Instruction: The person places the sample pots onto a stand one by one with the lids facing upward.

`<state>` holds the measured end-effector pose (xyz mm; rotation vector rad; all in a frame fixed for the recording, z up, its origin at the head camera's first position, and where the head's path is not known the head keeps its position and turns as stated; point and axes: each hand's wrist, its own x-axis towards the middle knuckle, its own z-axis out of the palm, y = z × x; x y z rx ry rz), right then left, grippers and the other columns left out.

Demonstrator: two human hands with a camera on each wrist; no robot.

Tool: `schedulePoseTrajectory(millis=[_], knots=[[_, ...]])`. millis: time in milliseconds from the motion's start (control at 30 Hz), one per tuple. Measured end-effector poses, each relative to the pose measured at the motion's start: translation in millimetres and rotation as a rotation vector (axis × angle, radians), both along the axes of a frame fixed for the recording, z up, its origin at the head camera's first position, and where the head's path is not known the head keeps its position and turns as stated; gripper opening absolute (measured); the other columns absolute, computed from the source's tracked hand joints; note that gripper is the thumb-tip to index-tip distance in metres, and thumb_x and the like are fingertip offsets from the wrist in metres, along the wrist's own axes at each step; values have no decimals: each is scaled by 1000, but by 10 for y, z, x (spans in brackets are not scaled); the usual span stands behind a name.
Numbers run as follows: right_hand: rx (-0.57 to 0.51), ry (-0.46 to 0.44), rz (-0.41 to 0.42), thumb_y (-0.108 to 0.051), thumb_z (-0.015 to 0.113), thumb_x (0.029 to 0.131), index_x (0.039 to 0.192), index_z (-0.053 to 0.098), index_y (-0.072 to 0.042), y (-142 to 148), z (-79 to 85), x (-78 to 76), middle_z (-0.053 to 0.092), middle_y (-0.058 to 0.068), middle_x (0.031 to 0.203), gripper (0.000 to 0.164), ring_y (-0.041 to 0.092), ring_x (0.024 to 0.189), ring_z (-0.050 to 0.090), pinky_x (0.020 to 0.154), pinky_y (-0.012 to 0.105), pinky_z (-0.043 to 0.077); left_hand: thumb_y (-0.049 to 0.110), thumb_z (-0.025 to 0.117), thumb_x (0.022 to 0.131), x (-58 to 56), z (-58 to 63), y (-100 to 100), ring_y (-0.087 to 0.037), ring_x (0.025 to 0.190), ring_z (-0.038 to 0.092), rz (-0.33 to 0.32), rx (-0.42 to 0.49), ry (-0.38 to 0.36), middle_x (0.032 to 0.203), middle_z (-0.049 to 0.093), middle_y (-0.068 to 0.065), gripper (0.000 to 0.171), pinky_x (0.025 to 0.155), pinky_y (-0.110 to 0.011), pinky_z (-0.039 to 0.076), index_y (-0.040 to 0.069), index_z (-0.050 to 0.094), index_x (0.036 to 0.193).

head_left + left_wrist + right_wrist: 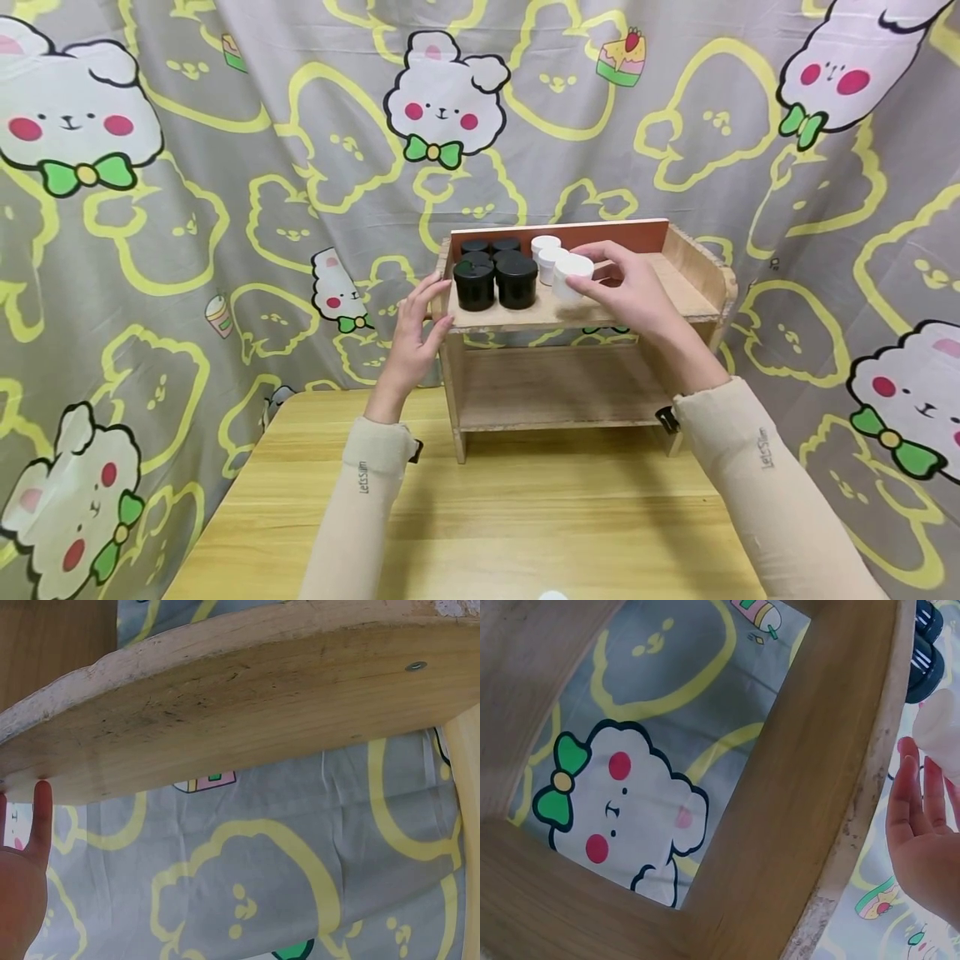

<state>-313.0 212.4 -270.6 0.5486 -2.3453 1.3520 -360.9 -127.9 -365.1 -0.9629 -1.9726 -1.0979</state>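
Note:
My right hand (633, 287) pinches a white lidded jar (572, 279) between thumb and fingers at the front of the wooden shelf's top board (551, 316); whether its base touches the board I cannot tell. Two more white jars (546, 243) stand in a line behind it. To their left, several black lidded jars (476, 287) are grouped in rows. My left hand (412, 337) rests at the shelf's left side with fingers extended; in the left wrist view, fingertips touch the wood panel (225, 697). The right wrist view catches the right hand (926, 859) around the white jar (939, 731), partly cut off.
The shelf stands on a yellow wooden table (495, 517), with a lower board (562, 387) beneath the top one. A patterned grey curtain (315, 175) hangs behind and at both sides. A small white round thing (552, 596) peeks in at the bottom edge.

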Motion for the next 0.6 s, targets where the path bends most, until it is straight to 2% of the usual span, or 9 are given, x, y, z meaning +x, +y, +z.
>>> schedulePoseTrajectory(millis=[267,433,600], knots=[[-15,-19,-61,-35,76,95,130,67,-16,6,-4,-138,67,1,117,42,18,96,64,76,24,51,5,63,101,11,10,13,-30,147,37,-15,11,7,166,35,-10,54,102,-43,31,13,48,152],[-4,-21,-72,-36,76,95,130,67,-14,-11,-36,-232,68,6,121,43,21,99,65,80,25,50,5,62,102,7,-4,12,-33,144,38,-32,30,4,166,35,-10,53,99,-45,34,13,49,152],[18,-21,-78,-35,76,95,130,67,-12,-25,-73,-307,69,11,122,44,27,102,67,83,26,50,6,63,102,14,-4,13,-31,143,38,-22,24,-13,167,35,-8,53,99,-48,37,14,49,152]])
